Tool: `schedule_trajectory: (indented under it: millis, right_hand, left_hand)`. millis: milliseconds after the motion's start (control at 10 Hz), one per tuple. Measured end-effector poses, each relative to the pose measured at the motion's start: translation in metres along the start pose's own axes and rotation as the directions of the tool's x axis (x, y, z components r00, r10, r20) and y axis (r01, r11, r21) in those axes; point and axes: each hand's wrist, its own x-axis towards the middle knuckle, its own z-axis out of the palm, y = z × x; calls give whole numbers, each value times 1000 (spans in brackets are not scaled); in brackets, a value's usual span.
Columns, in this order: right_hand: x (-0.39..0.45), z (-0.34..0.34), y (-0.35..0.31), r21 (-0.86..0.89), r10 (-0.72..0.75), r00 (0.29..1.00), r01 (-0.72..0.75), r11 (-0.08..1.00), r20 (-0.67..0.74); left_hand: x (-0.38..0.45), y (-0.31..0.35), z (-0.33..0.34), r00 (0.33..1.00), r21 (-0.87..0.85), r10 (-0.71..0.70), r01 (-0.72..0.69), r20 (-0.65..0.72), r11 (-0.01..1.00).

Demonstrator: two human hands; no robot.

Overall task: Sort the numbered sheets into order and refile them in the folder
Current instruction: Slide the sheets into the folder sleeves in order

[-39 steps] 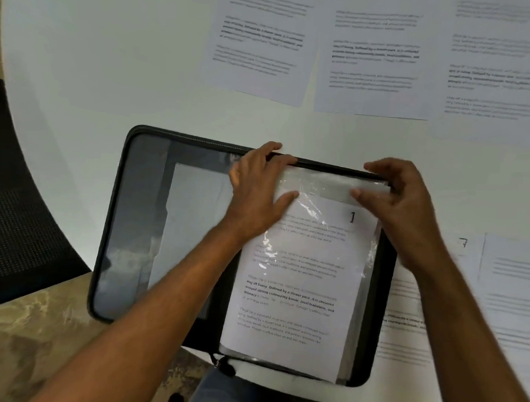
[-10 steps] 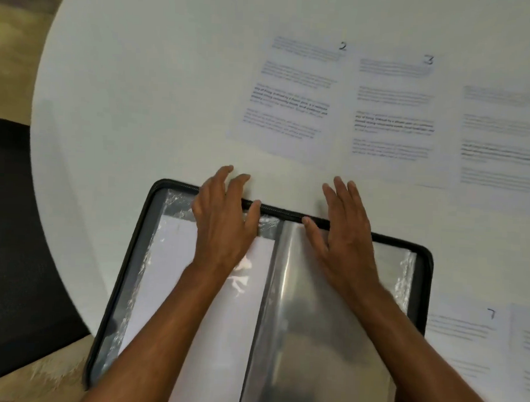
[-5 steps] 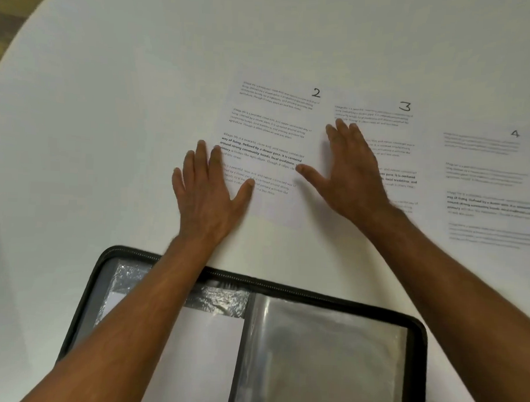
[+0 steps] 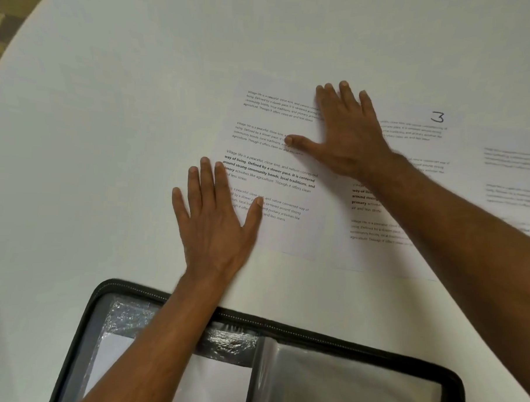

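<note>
Pressing flat on a white printed paper sheet (image 4: 277, 171) with both hands, fingers straight and spread wide, gripping nothing. Lying with the left hand (image 4: 214, 217) half on the sheet's left edge and half on the round white tabletop (image 4: 109, 118), thumb reaching over the lower lines of print. Resting with the right hand (image 4: 348, 134) on the sheet's upper right corner, thumb stretched left across the second paragraph, fingers (image 4: 344, 92) pointing away from the person and covering the spot where a number would be. Lying just right of that sheet and touching or slightly overlapping it, a second white printed sheet marked with a handwritten 3 (image 4: 412, 140), partly hidden under the right forearm. Showing at the far right edge, a third white printed sheet (image 4: 514, 175), blurred and with no number readable. Sitting open nearer the person, at the lower edge of the view, a black zip-edged folder with clear plastic sleeves (image 4: 312, 333), apart from the sheets on the tabletop. Holding a white sheet inside its left plastic sleeve (image 4: 219, 381), with the left forearm crossing over that side. Reflecting light on its right side, a clear sleeve (image 4: 340, 383) whose contents cannot be told.
</note>
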Motion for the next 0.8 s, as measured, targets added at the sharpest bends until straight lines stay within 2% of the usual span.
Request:
schedule_trajectory:
  millis: [200,400,600,700,800]
  right_hand:
    - [8,8,-15,-41,-46,999,47,998,4]
    - [0,-5,-28,152,-107,994,105,983,4]
    - [-34,-24,-40,464,-18,1000,15,886,2]
    - [-55,-23,-45,748,267,963,-152,646,-34]
    - [-67,-19,-56,942,483,874,-208,262,58]
  left_hand:
    - [1,-6,2,1000,13,-19,19,-6,1000]
    - [3,-6,2,1000,22,-16,16,-5,1000]
    - [3,-4,2,1000,23,-18,18,-11,1000]
    - [4,-4,2,1000,19,-16,16,-5,1000]
    - [4,-7,1,1000,16,-18,18,-3,1000]
